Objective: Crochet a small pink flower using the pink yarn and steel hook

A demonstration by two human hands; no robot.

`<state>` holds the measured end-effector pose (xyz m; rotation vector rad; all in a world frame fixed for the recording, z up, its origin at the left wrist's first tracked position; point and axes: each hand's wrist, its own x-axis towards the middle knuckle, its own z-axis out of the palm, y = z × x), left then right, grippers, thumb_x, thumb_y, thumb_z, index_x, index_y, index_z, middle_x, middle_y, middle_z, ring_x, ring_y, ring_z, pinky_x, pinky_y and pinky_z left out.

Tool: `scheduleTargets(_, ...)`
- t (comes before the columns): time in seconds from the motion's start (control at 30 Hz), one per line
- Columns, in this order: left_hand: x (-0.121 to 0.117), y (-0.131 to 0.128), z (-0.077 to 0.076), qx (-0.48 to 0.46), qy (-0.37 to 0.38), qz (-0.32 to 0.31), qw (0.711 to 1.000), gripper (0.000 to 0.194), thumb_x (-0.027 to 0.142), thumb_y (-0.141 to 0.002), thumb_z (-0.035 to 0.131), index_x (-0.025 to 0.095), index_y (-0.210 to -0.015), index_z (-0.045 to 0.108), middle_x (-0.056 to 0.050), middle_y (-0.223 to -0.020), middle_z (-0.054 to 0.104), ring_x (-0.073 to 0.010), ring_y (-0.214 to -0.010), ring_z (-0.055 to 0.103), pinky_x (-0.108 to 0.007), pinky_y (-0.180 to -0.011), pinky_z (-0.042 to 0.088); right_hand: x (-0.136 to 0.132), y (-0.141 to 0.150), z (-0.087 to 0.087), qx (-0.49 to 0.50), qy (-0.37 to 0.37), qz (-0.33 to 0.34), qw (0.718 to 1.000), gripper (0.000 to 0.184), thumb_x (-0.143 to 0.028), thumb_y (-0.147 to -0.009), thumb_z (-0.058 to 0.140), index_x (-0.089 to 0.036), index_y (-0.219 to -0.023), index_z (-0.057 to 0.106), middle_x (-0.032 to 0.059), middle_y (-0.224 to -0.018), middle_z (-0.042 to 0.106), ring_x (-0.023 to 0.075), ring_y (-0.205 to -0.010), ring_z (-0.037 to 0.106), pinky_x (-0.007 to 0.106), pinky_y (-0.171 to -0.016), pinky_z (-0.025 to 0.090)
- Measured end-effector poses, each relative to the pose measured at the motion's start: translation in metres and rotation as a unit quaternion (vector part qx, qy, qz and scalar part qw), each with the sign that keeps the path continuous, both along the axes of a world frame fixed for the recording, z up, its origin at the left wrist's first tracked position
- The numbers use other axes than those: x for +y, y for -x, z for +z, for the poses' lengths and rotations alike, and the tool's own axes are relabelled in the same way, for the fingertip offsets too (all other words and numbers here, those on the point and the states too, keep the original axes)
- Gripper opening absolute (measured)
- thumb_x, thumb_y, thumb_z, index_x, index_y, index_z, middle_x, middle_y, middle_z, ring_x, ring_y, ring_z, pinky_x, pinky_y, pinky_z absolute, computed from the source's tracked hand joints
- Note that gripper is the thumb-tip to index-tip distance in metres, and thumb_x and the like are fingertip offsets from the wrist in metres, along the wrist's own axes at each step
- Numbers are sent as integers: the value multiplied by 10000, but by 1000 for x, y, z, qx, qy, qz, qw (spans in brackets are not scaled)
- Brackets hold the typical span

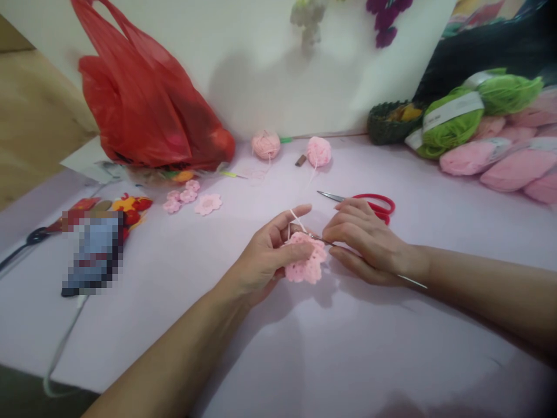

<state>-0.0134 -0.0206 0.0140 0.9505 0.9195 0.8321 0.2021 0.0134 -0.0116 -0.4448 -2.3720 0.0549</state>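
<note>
My left hand (272,249) pinches a pink crocheted flower (307,270) between thumb and fingers, its index finger raised with a strand of pink yarn (297,219) looped over it. Between the thumb and fingers of my right hand (365,241) is a thin metal crochet hook (412,282); its tip end meets the flower's top edge and its other end sticks out below the wrist. Just behind my right hand lie scissors (378,203) with red handles, partly covered by the fingers. A ball of pink yarn (319,151) sits farther back, its strand trailing toward my hands.
A red plastic bag (152,104) stands at the back left. Before it lie small pink crocheted flowers (208,204). A second pink ball (265,144) rests near the wall. Green skeins (452,122), pink skeins (517,165) and a dark green basket (387,129) fill the right. A blurred device with a cable (69,337) lies left.
</note>
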Motion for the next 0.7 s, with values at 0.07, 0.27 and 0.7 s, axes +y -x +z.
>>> scheduleTargets(0.07, -1, 0, 0, 3, -19, -8, 1000, 593, 248, -807, 769, 305, -1358, 556, 5, -959, 599, -87, -733, 575, -195, -585, 428, 0, 0, 0, -4, 4, 1, 1000, 103, -211, -993, 430, -177, -970, 524, 59, -834, 633, 195, -793, 522, 447, -858, 423)
scheduleTargets(0.27, 0, -2, -2, -12, -48, 3, 999, 664, 209, -794, 777, 270, -1397, 506, 29, -855, 592, -77, -678, 562, -209, -623, 464, 0, 0, -1, -2, 1, 7, 1000, 116, -220, -997, 421, -176, -989, 528, 61, -853, 635, 200, -813, 527, 446, -868, 423)
scheduleTargets(0.7, 0, -2, -3, 25, -61, 27, 997, 680, 188, -783, 784, 284, -1396, 506, 66, -755, 537, -65, -639, 554, -202, -601, 462, 1, -1, -1, 13, 11, -1, 1000, 73, -183, -971, 447, -172, -980, 519, 60, -847, 634, 198, -792, 542, 461, -849, 421)
